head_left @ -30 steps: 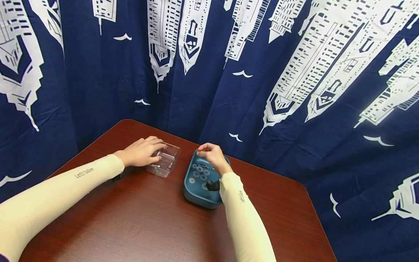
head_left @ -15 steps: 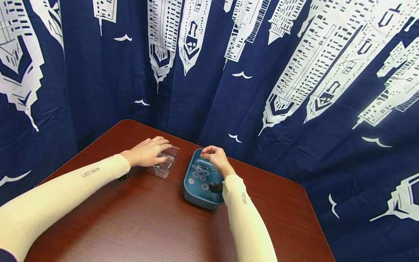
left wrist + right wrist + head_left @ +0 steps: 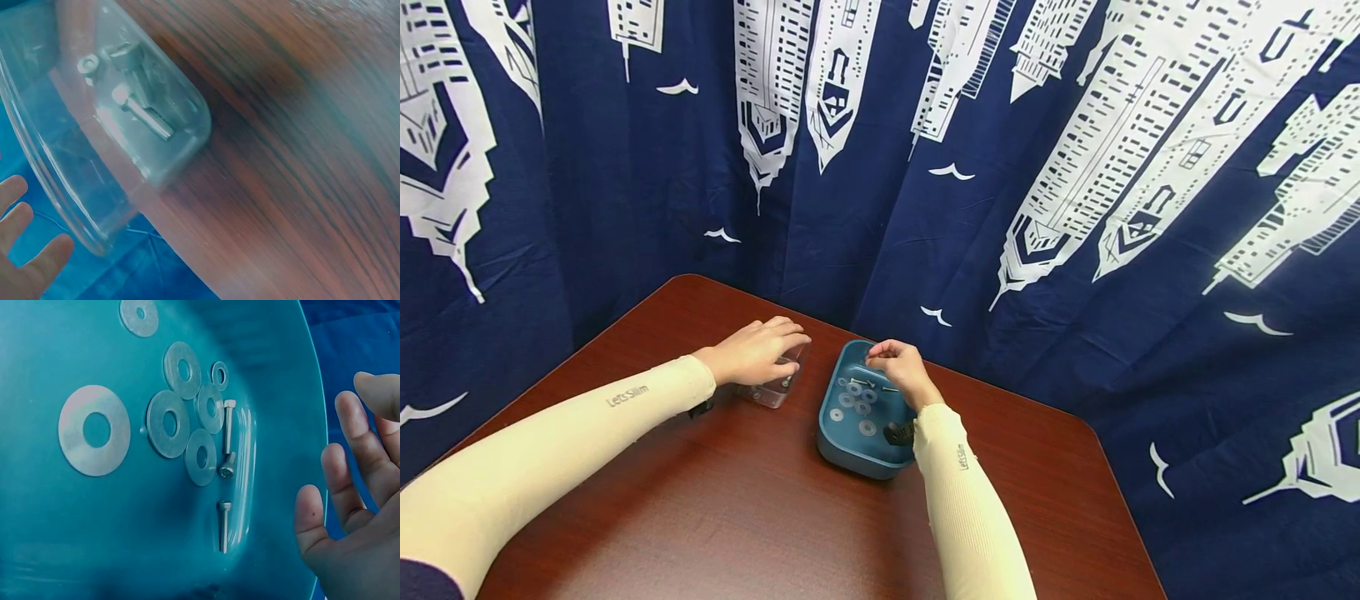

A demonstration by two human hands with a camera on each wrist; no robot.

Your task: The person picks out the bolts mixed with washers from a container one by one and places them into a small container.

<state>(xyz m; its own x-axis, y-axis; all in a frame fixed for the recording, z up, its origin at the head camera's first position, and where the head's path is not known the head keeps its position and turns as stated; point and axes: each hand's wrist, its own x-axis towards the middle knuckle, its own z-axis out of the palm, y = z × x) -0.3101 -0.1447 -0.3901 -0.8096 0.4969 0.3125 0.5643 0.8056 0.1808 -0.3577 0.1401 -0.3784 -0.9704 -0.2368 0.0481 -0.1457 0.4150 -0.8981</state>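
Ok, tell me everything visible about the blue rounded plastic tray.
This blue, oblong, open tray looks like plastic, with raised walls and rounded corners. It stands upright on the reddish brown wooden table, beside the clear plastic box. Its floor shows seven flat silver washers and three silver screws. The right hand is over its far end; any contact is unclear.
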